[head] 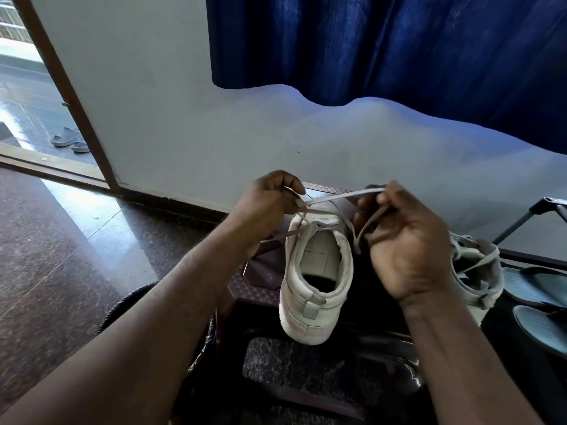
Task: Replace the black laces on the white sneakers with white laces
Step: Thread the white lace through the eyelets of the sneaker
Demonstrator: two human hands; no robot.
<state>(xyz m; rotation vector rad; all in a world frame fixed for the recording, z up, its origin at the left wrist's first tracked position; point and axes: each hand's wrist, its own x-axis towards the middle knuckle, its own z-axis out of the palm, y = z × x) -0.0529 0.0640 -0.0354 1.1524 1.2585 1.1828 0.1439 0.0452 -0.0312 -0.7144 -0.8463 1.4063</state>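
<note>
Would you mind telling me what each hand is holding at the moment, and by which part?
Both hold the white lace of the white sneaker: the left hand pinches one side of its free length, the right hand the other.

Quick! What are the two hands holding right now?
The left hand pinches the white lace above the sneaker.
The right hand grips the same lace, fingers curled.

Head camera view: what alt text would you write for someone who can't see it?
A left hand and a right hand stretch a white lace above a white sneaker on a dark stool, each gripping it. A second sneaker lies to the right.
</note>
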